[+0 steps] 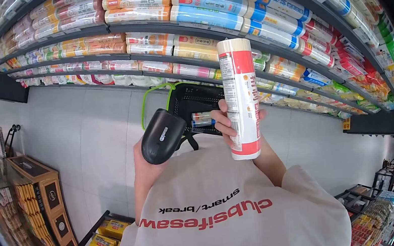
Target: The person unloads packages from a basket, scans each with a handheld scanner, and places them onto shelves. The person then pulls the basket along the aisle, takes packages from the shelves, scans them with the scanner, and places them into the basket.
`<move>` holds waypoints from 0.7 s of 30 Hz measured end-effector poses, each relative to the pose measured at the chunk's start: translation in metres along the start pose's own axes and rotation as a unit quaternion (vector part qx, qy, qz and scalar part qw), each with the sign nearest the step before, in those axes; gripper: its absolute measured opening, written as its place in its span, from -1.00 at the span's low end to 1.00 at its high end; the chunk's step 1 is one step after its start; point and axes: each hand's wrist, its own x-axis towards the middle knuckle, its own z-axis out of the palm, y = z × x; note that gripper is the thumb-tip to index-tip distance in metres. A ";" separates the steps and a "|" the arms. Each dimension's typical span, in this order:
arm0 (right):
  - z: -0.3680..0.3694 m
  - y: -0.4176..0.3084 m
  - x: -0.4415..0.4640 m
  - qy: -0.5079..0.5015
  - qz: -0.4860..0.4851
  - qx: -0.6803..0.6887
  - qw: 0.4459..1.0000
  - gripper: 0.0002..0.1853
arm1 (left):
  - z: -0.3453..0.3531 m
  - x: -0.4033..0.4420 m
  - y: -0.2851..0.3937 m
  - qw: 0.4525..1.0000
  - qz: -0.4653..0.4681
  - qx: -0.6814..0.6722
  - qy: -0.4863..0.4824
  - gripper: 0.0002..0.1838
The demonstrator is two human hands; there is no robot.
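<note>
My right hand point(225, 124) is wrapped around a cylindrical pack of dried noodles point(242, 101), red and white with a see-through top. It holds the pack upright in front of my chest. My left hand point(143, 156) is closed on a black rounded device point(163, 135) with a small white logo; the device hides most of the fingers. Behind both hands is a black shopping basket point(187, 93) with a bright green handle point(146, 105). A small printed pack point(202, 117) lies in the basket, partly covered by my right hand.
Curved-looking shelves point(162, 29) ahead carry rows of packed noodles point(211, 14) and other bags. Tiled floor point(86, 129) lies below. At left stands a wooden-sided display point(47, 196); a rack with yellow packs point(105, 243) is lower left. Another rack point(364, 200) stands lower right.
</note>
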 end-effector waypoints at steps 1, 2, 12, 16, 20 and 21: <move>-0.001 -0.005 -0.003 -0.002 -0.005 -0.031 0.999 -0.04 | 0.008 0.001 0.009 1.000 -0.002 -0.025 -0.008 -0.55; -0.002 -0.010 -0.005 -0.004 -0.011 -0.063 0.998 -0.02 | 0.012 0.003 0.011 0.999 -0.001 -0.019 -0.026 -0.54; 0.044 -0.020 -0.019 0.278 -0.141 -0.253 0.916 -0.30 | 0.053 0.023 0.017 0.995 0.055 0.053 -0.070 -0.64; 0.033 -0.022 -0.017 0.346 -0.200 -0.331 0.855 -0.30 | 0.060 0.023 0.020 0.994 0.060 0.074 -0.061 -0.67; 0.011 -0.031 -0.025 0.395 -0.323 -0.513 0.691 -0.34 | 0.058 0.026 0.015 0.986 0.084 0.118 -0.087 -0.64; 0.006 -0.038 -0.033 0.435 -0.288 -0.507 0.686 -0.38 | 0.062 0.025 0.017 0.987 0.094 0.109 -0.072 -0.65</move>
